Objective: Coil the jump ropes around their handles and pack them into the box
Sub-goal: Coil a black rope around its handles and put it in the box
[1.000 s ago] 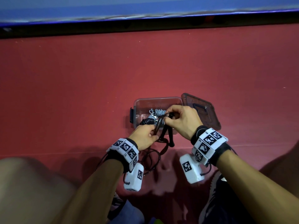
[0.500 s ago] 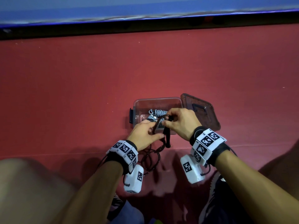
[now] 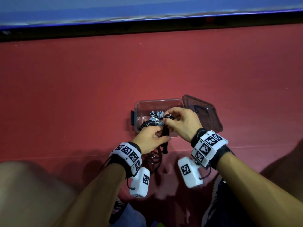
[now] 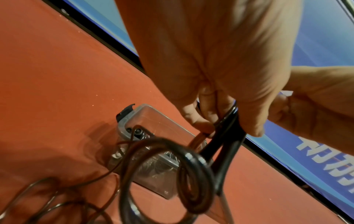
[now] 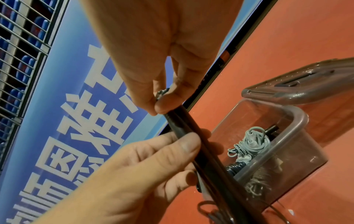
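Red floor | my right hand has risen frame-centre, pinching handle tops | left hand grips black handles | cord still loose, coiling unfinished | box open

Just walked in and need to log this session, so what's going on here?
A person sitting on a red floor is packing jump ropes into a clear box, its lid open beside it. A grey coiled rope already lies inside. Both hands hold a pair of black handles: the left hand grips them mid-length, the right hand pinches their top end. Their dark cord hangs in loose loops.
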A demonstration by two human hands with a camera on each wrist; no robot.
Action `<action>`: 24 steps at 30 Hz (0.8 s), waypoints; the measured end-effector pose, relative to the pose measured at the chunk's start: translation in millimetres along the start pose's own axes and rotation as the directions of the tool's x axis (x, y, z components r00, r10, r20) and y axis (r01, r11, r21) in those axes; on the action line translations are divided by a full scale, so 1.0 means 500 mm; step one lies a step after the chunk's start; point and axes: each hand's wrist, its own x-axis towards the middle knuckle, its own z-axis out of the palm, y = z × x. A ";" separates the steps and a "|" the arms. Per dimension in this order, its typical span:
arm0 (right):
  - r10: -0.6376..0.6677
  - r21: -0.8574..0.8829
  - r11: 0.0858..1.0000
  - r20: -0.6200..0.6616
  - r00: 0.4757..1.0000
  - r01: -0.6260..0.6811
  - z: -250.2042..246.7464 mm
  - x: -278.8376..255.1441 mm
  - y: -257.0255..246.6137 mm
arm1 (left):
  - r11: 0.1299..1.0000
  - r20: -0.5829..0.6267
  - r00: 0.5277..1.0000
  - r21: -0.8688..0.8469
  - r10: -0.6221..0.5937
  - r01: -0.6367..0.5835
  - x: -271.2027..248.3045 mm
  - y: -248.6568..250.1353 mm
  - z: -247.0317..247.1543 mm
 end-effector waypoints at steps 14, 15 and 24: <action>-0.011 -0.023 1.000 0.060 0.998 0.012 0.008 -0.002 -0.007 | 0.999 -0.008 1.000 -0.039 0.001 -0.002 -0.004 0.004 -0.006; -0.006 -0.031 0.999 0.063 0.998 0.008 0.008 0.000 -0.005 | 0.999 0.001 1.000 -0.054 -0.007 0.007 -0.003 0.004 -0.005; -0.015 -0.052 0.998 0.061 0.998 0.018 0.011 0.000 -0.003 | 0.987 -0.002 1.000 -0.160 -0.024 0.024 -0.005 0.009 0.000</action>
